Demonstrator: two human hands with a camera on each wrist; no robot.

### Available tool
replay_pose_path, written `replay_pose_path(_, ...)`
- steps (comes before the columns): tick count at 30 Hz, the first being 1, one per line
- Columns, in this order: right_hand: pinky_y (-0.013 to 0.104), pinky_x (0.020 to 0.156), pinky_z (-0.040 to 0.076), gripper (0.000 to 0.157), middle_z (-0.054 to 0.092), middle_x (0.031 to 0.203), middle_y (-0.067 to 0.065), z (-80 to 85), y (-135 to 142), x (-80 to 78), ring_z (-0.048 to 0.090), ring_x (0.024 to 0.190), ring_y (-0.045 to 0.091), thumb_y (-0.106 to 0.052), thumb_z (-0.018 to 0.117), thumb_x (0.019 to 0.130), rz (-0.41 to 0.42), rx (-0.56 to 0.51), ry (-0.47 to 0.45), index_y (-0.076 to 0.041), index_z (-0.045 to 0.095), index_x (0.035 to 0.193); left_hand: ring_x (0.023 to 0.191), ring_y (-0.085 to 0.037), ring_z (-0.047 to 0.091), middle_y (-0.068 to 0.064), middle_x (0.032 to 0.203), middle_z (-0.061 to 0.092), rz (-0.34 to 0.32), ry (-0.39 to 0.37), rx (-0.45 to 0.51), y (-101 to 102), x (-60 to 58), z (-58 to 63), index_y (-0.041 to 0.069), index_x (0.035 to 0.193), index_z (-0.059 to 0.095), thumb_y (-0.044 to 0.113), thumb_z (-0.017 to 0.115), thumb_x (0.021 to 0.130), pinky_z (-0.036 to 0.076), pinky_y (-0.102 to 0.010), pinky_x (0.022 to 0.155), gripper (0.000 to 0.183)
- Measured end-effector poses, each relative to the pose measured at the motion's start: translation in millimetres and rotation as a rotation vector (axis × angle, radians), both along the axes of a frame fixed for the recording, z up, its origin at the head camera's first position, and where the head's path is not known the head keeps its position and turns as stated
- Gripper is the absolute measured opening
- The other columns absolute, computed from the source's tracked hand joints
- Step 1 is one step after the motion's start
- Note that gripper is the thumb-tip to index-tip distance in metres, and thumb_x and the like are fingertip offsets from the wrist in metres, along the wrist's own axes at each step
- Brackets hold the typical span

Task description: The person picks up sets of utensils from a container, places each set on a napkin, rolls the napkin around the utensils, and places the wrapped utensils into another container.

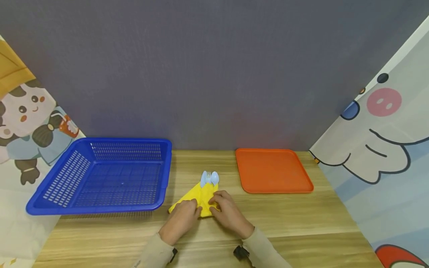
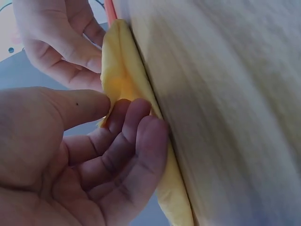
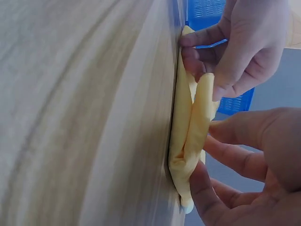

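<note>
A yellow cloth napkin [image 1: 206,200] lies partly folded on the wooden table, its left part tapering to a corner. From its far edge stick out the tops of a light blue knife [image 1: 203,178], fork [image 1: 208,177] and spoon [image 1: 215,178]; their lower parts are hidden under the cloth. My left hand [image 1: 183,216] pinches the near part of the fold between thumb and fingers, as the left wrist view shows. On the right side, my right hand [image 1: 229,214] holds the folded cloth with its thumb and curled fingertips.
To the left stands a blue plastic basket [image 1: 97,212] with perforated walls. An orange tray [image 1: 273,171] lies flat at the back right. A grey partition [image 1: 201,74] rises behind the table [image 1: 301,230], with cartoon-printed panels on both sides.
</note>
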State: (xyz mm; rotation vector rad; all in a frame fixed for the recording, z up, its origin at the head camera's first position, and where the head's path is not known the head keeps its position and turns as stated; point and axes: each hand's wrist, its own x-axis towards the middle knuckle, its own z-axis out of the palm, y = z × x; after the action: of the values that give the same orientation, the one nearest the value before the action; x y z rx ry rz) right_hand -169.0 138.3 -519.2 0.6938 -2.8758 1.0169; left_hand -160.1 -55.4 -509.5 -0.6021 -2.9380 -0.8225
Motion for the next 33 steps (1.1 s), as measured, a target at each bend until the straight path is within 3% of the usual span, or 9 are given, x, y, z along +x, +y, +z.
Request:
replay_pose_path(5, 0.039, 0.091, 0.052, 0.016, 0.055, 0.126, 0.017, 1.0, -1, 1.8, 0.054, 0.112, 0.028, -0.010, 0.071, 0.092, -0.001, 0.079, 0.030, -0.004, 0.070, 0.107, 0.051, -0.020, 0.051, -0.003, 0.059, 0.048, 0.019, 0.034, -0.048, 1, -0.3, -4.5, 0.005, 0.072, 0.055, 0.011, 0.070, 0.089, 0.042, -0.036, 0.044, 0.024)
replay_pose_path(9, 0.046, 0.098, 0.049, 0.018, 0.055, 0.128, 0.019, 1.3, -1, 1.6, 0.053, 0.119, 0.034, -0.010, 0.071, 0.092, 0.058, 0.153, 0.109, -0.004, 0.070, 0.109, 0.051, -0.023, 0.052, -0.005, 0.059, 0.049, 0.023, 0.027, -0.073, 2, -1.0, -5.7, 0.004, 0.072, 0.055, 0.011, 0.069, 0.089, 0.042, -0.037, 0.044, 0.023)
replay_pose_path(14, 0.040, 0.092, 0.050, 0.021, 0.057, 0.127, 0.017, 0.6, 1, -1.6, 0.056, 0.110, 0.029, -0.006, 0.068, 0.092, 0.212, 0.215, 0.271, -0.012, 0.075, 0.111, 0.051, -0.020, 0.048, -0.004, 0.060, 0.047, 0.010, -0.032, -0.068, 3, -3.9, -4.9, 0.004, 0.071, 0.055, 0.008, 0.067, 0.090, 0.039, -0.034, 0.043, 0.023)
replay_pose_path(17, 0.037, 0.089, 0.050, 0.023, 0.058, 0.125, 0.016, 1.2, 2, -3.4, 0.055, 0.106, 0.028, -0.006, 0.066, 0.094, 0.274, 0.239, 0.296, -0.014, 0.075, 0.113, 0.050, -0.019, 0.046, -0.004, 0.059, 0.046, 0.005, -0.053, -0.070, 5, -6.7, -4.6, 0.006, 0.068, 0.053, 0.005, 0.066, 0.088, 0.039, -0.034, 0.043, 0.024)
replay_pose_path(22, 0.034, 0.092, 0.051, 0.025, 0.057, 0.127, 0.015, 4.1, 1, -4.7, 0.054, 0.110, 0.028, -0.009, 0.062, 0.098, 0.318, 0.299, 0.290, -0.016, 0.074, 0.118, 0.051, -0.019, 0.046, -0.005, 0.059, 0.047, 0.020, -0.091, -0.087, 6, -10.3, -2.4, 0.006, 0.066, 0.052, 0.004, 0.066, 0.084, 0.042, -0.036, 0.044, 0.023)
replay_pose_path(27, 0.030, 0.094, 0.050, 0.025, 0.055, 0.131, 0.012, 6.5, 0, -5.3, 0.054, 0.112, 0.024, -0.010, 0.063, 0.098, 0.383, 0.377, 0.363, -0.016, 0.072, 0.120, 0.053, -0.020, 0.047, -0.005, 0.061, 0.049, 0.033, -0.155, -0.087, 8, -11.1, 0.7, 0.007, 0.066, 0.054, 0.005, 0.065, 0.084, 0.045, -0.036, 0.047, 0.022)
replay_pose_path(33, 0.026, 0.091, 0.048, 0.024, 0.062, 0.126, 0.005, 6.5, 0, -6.1, 0.055, 0.106, 0.020, -0.010, 0.061, 0.099, 0.439, 0.431, 0.431, -0.012, 0.070, 0.121, 0.053, -0.023, 0.051, -0.006, 0.061, 0.050, 0.058, -0.132, -0.103, 9, -9.9, 1.7, 0.008, 0.063, 0.051, 0.005, 0.064, 0.083, 0.047, -0.039, 0.049, 0.024)
